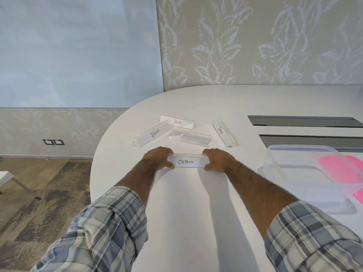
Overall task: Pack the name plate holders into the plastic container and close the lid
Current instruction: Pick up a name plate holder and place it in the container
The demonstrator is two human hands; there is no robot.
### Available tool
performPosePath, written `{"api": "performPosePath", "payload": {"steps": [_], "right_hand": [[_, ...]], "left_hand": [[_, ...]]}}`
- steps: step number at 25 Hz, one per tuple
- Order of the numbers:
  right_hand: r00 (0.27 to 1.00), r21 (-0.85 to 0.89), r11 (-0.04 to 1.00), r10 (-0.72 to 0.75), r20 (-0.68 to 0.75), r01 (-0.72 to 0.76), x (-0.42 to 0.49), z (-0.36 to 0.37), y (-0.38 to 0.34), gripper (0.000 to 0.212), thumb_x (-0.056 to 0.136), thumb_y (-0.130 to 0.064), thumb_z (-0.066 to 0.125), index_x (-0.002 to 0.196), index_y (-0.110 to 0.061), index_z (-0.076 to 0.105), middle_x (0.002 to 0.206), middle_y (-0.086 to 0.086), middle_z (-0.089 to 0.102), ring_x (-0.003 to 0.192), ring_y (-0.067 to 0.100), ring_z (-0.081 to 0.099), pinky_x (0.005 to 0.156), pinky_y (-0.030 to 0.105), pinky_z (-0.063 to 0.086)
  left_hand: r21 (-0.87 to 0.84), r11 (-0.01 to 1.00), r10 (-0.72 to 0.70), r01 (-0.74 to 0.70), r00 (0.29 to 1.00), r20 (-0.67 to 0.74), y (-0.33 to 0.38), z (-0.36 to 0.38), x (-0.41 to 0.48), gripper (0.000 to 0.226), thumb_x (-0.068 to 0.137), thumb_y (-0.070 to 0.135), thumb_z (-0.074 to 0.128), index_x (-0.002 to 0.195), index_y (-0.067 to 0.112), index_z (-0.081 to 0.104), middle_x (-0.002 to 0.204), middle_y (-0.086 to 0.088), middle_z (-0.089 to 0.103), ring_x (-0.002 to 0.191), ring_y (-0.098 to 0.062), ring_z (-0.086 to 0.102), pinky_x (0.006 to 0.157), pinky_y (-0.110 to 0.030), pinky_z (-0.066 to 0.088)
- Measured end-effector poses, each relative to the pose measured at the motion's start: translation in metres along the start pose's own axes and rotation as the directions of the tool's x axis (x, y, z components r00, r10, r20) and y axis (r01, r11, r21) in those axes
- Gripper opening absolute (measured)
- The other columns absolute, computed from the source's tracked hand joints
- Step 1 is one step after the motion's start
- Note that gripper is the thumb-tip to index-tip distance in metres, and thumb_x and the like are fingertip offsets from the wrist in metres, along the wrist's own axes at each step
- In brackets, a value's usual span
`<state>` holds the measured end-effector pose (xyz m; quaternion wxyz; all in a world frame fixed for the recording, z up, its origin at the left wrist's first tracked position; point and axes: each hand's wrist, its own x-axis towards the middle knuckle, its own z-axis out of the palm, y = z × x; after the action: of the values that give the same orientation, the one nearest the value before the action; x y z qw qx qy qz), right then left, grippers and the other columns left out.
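A clear name plate holder marked OSTRICH (pixel 186 161) is gripped at both ends, my left hand (pixel 159 158) on its left end and my right hand (pixel 218 159) on its right end, low over the white table (pixel 176 213). Behind it lie other holders: BEAR (pixel 152 134), PANDA (pixel 177 121), an unlabelled-looking one (pixel 189 137) and PENGUIN (pixel 224 132). The clear plastic container (pixel 294 165) stands open at the right, with a pink lid (pixel 341 169) beside or behind it, partly cut off by the frame.
Two dark cable slots (pixel 302 121) run across the table at the back right. The table's rounded edge curves along the left, with floor and a wall socket (pixel 53 142) beyond it. A patterned wall stands behind.
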<state>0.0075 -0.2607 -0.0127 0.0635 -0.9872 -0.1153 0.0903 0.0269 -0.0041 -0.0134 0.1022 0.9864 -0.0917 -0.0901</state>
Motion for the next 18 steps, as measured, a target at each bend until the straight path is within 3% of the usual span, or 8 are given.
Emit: {"api": "performPosePath", "payload": {"steps": [4, 7, 10, 16, 18], "right_hand": [[1.000, 0.007, 1.000, 0.007, -0.022, -0.007, 0.008, 0.001, -0.001, 0.053, 0.077, -0.031, 0.072, 0.121, -0.016, 0.048, 0.117, 0.006, 0.060, 0.107, 0.026, 0.057, 0.078, 0.034, 0.045], [0.999, 0.012, 1.000, 0.017, -0.032, -0.016, 0.010, -0.001, 0.000, 0.049, 0.075, -0.030, 0.073, 0.113, -0.016, 0.045, 0.111, 0.006, 0.062, 0.097, 0.028, 0.058, 0.073, 0.034, 0.045], [0.999, 0.015, 1.000, 0.016, -0.031, -0.015, 0.009, -0.003, 0.000, 0.048, 0.076, -0.030, 0.072, 0.113, -0.017, 0.045, 0.113, 0.006, 0.063, 0.097, 0.028, 0.059, 0.076, 0.036, 0.047], [0.998, 0.021, 0.999, 0.034, -0.051, -0.033, 0.003, -0.016, 0.000, 0.059, 0.081, -0.026, 0.072, 0.136, -0.019, 0.050, 0.137, 0.005, 0.055, 0.125, 0.025, 0.051, 0.100, 0.037, 0.045], [0.997, 0.024, 0.999, 0.036, -0.069, -0.034, -0.002, -0.024, 0.000, 0.062, 0.083, -0.025, 0.072, 0.139, -0.018, 0.048, 0.141, 0.005, 0.052, 0.131, 0.024, 0.047, 0.104, 0.036, 0.042]], "left_hand": [[-0.016, 1.000, -0.002, 0.002, 1.000, -0.016, 0.001, -0.001, 0.004, 0.051, 0.072, 0.041, 0.076, 0.120, 0.030, 0.061, 0.122, 0.007, 0.061, 0.112, -0.019, 0.057, 0.080, -0.033, 0.046], [-0.004, 1.000, 0.016, -0.016, 0.999, -0.029, 0.002, -0.003, 0.005, 0.049, 0.072, 0.040, 0.076, 0.118, 0.030, 0.062, 0.120, 0.006, 0.061, 0.111, -0.019, 0.056, 0.076, -0.031, 0.043], [-0.020, 1.000, 0.019, -0.020, 0.999, -0.038, 0.001, -0.004, 0.004, 0.051, 0.072, 0.042, 0.076, 0.119, 0.030, 0.062, 0.121, 0.006, 0.060, 0.115, -0.019, 0.055, 0.077, -0.032, 0.043], [-0.030, 0.999, 0.039, -0.041, 0.997, -0.068, 0.009, -0.018, 0.000, 0.056, 0.072, 0.045, 0.078, 0.124, 0.031, 0.062, 0.127, 0.004, 0.060, 0.120, -0.019, 0.054, 0.092, -0.037, 0.049], [-0.020, 0.998, 0.059, -0.061, 0.995, -0.082, 0.013, -0.027, -0.001, 0.057, 0.074, 0.043, 0.079, 0.127, 0.029, 0.062, 0.129, 0.003, 0.060, 0.121, -0.019, 0.054, 0.090, -0.034, 0.047]]}}
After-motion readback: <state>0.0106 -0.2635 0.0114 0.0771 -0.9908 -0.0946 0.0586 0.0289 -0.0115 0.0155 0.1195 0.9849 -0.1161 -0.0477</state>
